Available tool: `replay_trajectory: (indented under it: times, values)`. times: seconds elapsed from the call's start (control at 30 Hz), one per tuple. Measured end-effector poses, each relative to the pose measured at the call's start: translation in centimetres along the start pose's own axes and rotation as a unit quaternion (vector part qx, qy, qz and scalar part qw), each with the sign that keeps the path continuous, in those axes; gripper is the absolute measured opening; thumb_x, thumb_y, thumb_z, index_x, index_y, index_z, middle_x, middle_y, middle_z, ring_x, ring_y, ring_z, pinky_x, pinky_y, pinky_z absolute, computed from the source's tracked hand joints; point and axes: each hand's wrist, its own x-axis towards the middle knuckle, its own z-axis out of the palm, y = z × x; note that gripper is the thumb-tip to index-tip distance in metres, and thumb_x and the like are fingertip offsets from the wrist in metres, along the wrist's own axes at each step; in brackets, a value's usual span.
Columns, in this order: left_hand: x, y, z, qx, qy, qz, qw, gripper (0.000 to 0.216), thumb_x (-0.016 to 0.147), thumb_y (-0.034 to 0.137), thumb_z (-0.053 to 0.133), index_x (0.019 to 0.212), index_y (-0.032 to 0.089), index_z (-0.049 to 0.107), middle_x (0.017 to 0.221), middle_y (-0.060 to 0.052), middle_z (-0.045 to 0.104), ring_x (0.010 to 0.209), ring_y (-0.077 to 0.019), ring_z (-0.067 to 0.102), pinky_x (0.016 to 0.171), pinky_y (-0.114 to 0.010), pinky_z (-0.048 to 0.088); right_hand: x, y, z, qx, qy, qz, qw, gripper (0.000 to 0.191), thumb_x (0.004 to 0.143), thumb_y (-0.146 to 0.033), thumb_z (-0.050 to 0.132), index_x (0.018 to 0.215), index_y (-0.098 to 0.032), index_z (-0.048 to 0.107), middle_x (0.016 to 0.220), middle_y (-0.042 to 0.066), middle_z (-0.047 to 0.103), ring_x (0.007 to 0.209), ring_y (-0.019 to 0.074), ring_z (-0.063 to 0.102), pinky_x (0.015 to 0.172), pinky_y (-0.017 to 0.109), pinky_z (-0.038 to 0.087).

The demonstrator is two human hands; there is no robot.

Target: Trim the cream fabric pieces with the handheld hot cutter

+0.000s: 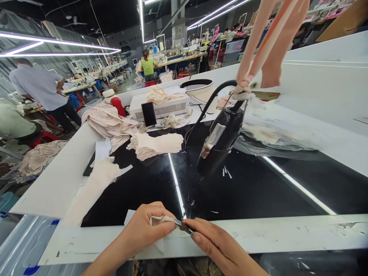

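My left hand (145,226) is closed in a pinch on a small cream fabric piece (161,220) at the near edge of the table. My right hand (214,243) pinches a small dark tool (186,227) whose tip meets the fabric. Both hands hover over the white front rim (273,234) of a glossy black table top (250,191). Just beyond them hangs a black device (221,140) on a black hose (208,101), tied up with peach fabric strips (270,42).
Cream fabric stacks (156,145) and loose pieces (97,180) lie on the left of the table. A white box (169,109) with a phone (148,114) leaning on it stands behind, beside a clear plastic bag (273,132). Other people work at sewing tables in the background.
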Motion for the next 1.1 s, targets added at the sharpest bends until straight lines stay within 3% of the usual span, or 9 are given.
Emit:
replay_trajectory:
  times: [0.63, 1.1]
  values:
    - [-0.4, -0.3, -0.1, 0.006, 0.006, -0.003, 1.000, 0.019, 0.085, 0.032, 0.069, 0.089, 0.022, 0.083, 0.084, -0.003, 0.062, 0.077, -0.0161, 0.054, 0.074, -0.028, 0.042, 0.8, 0.4, 0.5, 0.040, -0.034, -0.006, 0.999, 0.051, 0.099, -0.064, 0.045, 0.119, -0.029, 0.077, 0.107, 0.006, 0.078, 0.107, 0.0282, 0.071, 0.094, 0.035, 0.056]
    - [-0.3, -0.3, 0.3, 0.018, 0.004, 0.011, 1.000, 0.019, 0.086, 0.033, 0.068, 0.091, 0.023, 0.084, 0.084, -0.003, 0.062, 0.078, -0.0171, 0.056, 0.074, -0.027, 0.043, 1.1, 1.4, 0.9, -0.006, -0.040, -0.074, 0.996, 0.054, 0.102, -0.064, 0.038, 0.122, -0.029, 0.075, 0.101, 0.008, 0.079, 0.102, 0.0276, 0.073, 0.087, 0.034, 0.060]
